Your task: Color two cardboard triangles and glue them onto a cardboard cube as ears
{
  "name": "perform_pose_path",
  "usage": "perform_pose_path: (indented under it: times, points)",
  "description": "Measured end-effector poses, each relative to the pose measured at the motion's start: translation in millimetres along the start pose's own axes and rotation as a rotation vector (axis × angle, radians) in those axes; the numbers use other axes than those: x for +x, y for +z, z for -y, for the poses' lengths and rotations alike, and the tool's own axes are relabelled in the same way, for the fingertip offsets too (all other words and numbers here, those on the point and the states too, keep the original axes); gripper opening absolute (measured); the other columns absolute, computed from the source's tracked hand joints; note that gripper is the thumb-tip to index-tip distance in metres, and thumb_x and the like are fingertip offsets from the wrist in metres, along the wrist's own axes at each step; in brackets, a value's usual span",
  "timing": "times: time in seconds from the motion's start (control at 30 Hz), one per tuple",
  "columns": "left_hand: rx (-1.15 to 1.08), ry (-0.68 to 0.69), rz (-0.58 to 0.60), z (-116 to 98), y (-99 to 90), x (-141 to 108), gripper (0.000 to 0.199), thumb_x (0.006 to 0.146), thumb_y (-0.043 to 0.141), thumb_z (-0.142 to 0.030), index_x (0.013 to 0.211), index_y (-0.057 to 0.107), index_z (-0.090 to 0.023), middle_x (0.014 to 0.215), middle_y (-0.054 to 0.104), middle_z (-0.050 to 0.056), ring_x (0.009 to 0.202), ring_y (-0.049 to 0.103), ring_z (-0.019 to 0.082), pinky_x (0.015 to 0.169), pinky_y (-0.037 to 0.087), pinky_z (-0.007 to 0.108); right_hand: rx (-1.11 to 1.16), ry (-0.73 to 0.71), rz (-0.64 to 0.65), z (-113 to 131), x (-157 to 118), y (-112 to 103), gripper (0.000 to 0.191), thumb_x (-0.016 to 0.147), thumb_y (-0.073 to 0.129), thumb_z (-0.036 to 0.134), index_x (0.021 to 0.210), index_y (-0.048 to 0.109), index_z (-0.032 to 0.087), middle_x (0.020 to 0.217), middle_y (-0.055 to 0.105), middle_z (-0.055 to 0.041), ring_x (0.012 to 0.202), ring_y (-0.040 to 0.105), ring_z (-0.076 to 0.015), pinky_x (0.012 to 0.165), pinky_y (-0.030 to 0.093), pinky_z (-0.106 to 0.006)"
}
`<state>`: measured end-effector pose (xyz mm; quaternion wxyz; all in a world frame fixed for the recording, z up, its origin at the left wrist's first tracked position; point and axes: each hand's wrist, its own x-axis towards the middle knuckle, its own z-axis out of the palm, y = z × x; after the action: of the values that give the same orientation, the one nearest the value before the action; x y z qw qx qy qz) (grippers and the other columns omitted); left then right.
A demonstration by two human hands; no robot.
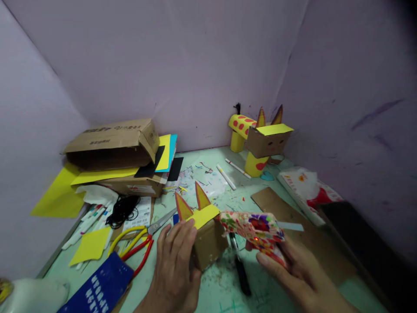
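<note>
My left hand [177, 261] grips a small cardboard box [210, 245] from its left side, fingers on top and thumb low at the near side. On the box's top lies a yellow paper piece [206, 216], and two pointed yellow ears [202, 198] with red-brown edges stand up from its far edge. My right hand [296, 269] is wrapped around a glue gun [257, 226] covered in floral pattern, with a small red light on its side. The gun's tip is close against the box's right top edge; whether it touches, I cannot tell.
A finished-looking cardboard animal [269, 141] stands at the back right. Scissors [143, 243] lie left of my left hand. A black-handled cutter [241, 269] lies between my hands. Stacked cardboard boxes [110, 143], black cord [124, 211] and markers [86, 224] fill the left side.
</note>
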<state>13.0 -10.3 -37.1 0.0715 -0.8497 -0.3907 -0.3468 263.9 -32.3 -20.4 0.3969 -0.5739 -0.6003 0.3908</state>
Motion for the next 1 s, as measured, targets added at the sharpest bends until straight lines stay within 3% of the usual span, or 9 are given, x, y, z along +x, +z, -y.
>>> perform_pose_path:
  times: [0.17, 0.27, 0.4, 0.53, 0.6, 0.7, 0.77, 0.87, 1.0]
  points:
    - [-0.165, -0.209, 0.098, -0.4, -1.9, -4.2, 0.078, 0.074, 0.052, -0.009, 0.143, 0.015, -0.014, 0.140, 0.034, 0.015, 0.131, 0.031, 0.027, 0.105, 0.037, 0.046, 0.201, 0.125, -0.056, -1.9, 18.9, -15.1, 0.032, 0.077, 0.061, 0.049, 0.066, 0.055, 0.019, 0.053, 0.053, 0.0008, 0.047, 0.050, -0.0141, 0.041, 0.040, -0.023]
    - [-0.268, -0.321, 0.128, -4.5, -0.7, -5.4, 0.077, 0.076, 0.053, -0.013, 0.143, 0.015, -0.017, 0.142, 0.033, 0.014, 0.131, 0.032, 0.028, 0.105, 0.037, 0.049, 0.298, 0.264, -0.128, -13.1, 33.7, -13.9, 0.035, 0.073, 0.061, 0.052, 0.065, 0.050, 0.019, 0.051, 0.048, 0.0031, 0.042, 0.041, -0.0104, 0.037, 0.032, -0.021]
    - [-0.320, -0.407, 0.130, -8.5, 2.1, -4.7, 0.076, 0.076, 0.056, -0.016, 0.141, 0.018, -0.021, 0.139, 0.037, 0.014, 0.128, 0.037, 0.031, 0.104, 0.037, 0.054, 0.150, 0.368, -0.150, -32.2, 51.9, -7.6, 0.035, 0.071, 0.057, 0.051, 0.070, 0.058, 0.016, 0.055, 0.055, -0.0016, 0.045, 0.047, -0.0131, 0.042, 0.034, -0.024]
    - [-0.311, -0.354, 0.134, -5.3, 3.0, -4.7, 0.079, 0.074, 0.059, -0.017, 0.141, 0.019, -0.021, 0.137, 0.040, 0.015, 0.126, 0.040, 0.033, 0.101, 0.039, 0.056, -0.038, 0.362, -0.143, -33.2, 55.8, -13.1, 0.041, 0.067, 0.059, 0.056, 0.052, 0.059, 0.018, 0.048, 0.052, -0.0030, 0.044, 0.046, -0.0156, 0.043, 0.028, -0.026]
    - [-0.290, -0.299, 0.165, -3.4, 2.1, -5.1, 0.080, 0.073, 0.058, -0.014, 0.142, 0.017, -0.019, 0.137, 0.039, 0.017, 0.126, 0.040, 0.033, 0.100, 0.041, 0.056, -0.287, 0.362, -0.183, -24.2, 51.9, -19.1, 0.044, 0.067, 0.059, 0.060, 0.051, 0.062, 0.019, 0.047, 0.053, -0.0049, 0.046, 0.047, -0.0190, 0.044, 0.023, -0.028]
    - [-0.254, -0.237, 0.198, -4.2, 0.3, -4.9, 0.080, 0.075, 0.056, -0.010, 0.143, 0.014, -0.018, 0.139, 0.036, 0.018, 0.129, 0.036, 0.033, 0.102, 0.041, 0.053, -0.632, 0.311, -0.289, -6.2, 43.4, -22.0, 0.041, 0.071, 0.055, 0.061, 0.066, 0.070, 0.023, 0.061, 0.064, -0.0088, 0.058, 0.057, -0.0279, 0.049, 0.030, -0.032]
    - [-0.259, -0.229, 0.180, -6.8, -0.4, -3.8, 0.076, 0.077, 0.053, -0.008, 0.143, 0.016, -0.018, 0.140, 0.035, 0.017, 0.131, 0.034, 0.030, 0.105, 0.037, 0.051, -0.471, 0.185, -0.309, 4.5, 38.3, -16.3, 0.034, 0.072, 0.058, 0.053, 0.086, 0.071, 0.024, 0.079, 0.069, -0.0087, 0.070, 0.061, -0.0281, 0.057, 0.041, -0.036]
    - [-0.300, -0.203, 0.150, -10.4, -0.3, -1.3, 0.072, 0.079, 0.050, -0.007, 0.142, 0.018, -0.017, 0.139, 0.035, 0.016, 0.131, 0.032, 0.028, 0.108, 0.034, 0.049, 0.005, 0.006, -0.111, 14.0, 33.6, 0.2, 0.049, 0.071, 0.064, 0.038, 0.117, 0.057, 0.023, 0.116, 0.060, -0.0098, 0.080, 0.062, -0.0214, 0.066, 0.051, -0.034]
    - [-0.315, -0.155, 0.158, -9.3, 0.1, 0.4, 0.071, 0.078, 0.049, -0.005, 0.142, 0.018, -0.017, 0.137, 0.035, 0.015, 0.131, 0.032, 0.028, 0.108, 0.033, 0.049, 0.058, -0.187, 0.054, 13.2, 33.4, 20.0, 0.052, 0.076, 0.064, 0.027, 0.126, 0.051, 0.028, 0.132, 0.045, -0.0081, 0.088, 0.057, -0.0192, 0.070, 0.051, -0.033]
